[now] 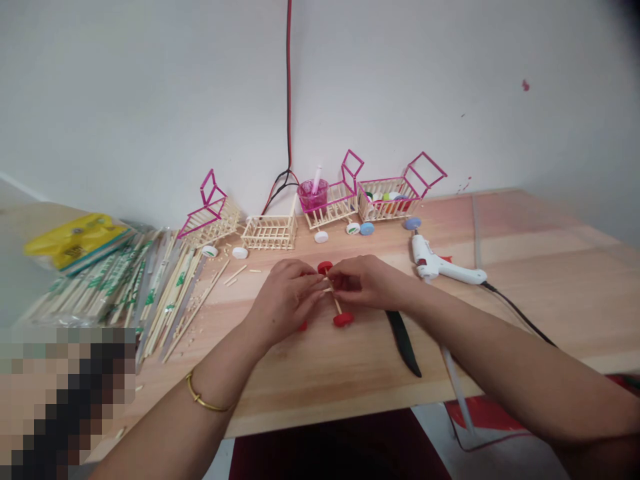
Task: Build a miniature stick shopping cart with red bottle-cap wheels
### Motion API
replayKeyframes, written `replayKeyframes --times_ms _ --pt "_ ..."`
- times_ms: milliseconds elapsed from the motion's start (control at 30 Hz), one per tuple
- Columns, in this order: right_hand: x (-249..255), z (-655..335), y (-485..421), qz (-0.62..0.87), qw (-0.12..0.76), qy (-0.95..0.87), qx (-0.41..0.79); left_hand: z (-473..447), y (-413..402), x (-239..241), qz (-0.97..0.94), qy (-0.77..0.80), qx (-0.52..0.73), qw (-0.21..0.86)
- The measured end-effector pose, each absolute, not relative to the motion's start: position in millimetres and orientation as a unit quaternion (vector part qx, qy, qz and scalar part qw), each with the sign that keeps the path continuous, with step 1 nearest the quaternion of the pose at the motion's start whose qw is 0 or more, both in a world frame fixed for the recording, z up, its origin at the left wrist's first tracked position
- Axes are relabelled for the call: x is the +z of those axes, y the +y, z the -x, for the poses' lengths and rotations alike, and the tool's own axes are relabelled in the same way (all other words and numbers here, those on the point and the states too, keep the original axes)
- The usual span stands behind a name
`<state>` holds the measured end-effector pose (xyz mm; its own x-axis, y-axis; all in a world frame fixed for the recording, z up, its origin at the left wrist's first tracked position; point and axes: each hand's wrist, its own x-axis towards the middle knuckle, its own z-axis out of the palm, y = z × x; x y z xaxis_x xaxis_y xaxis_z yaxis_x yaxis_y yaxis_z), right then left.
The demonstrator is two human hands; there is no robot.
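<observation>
Between my hands is a small wheeled frame of wooden sticks. Its axle stick (pixel 337 305) carries a red bottle cap (pixel 343 320) at the near end and another red cap (pixel 325 267) at the far end. My left hand (pixel 285 297) pinches the frame's short sticks from the left; part of a further red cap (pixel 302 327) shows beneath it. From the right, my right hand (pixel 367 281) grips the frame close to the axle, thumb and fingers together. My fingers hide much of the frame. A dark, curved, knife-like tool (pixel 404 343) lies under my right forearm.
Several stick-built carts (pixel 270 232) with bottle-cap wheels line the wall; one holds a pink cup (pixel 313 193). A white glue gun (pixel 440 263) with a black cord rests at right. Loose sticks (pixel 173 300), packaged sticks (pixel 95 287) and a yellow packet (pixel 75 240) lie at left.
</observation>
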<state>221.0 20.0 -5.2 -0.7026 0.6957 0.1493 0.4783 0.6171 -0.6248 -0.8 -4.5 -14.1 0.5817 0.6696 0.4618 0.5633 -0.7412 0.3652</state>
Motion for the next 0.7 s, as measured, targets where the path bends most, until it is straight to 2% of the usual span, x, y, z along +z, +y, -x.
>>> replayKeyframes --times_ms 700 --pt "-5.4 -221.0 20.0 0.337 0.189 -0.874 0.294 1.5 -4.8 -15.2 -0.882 0.347 0.305 0.09"
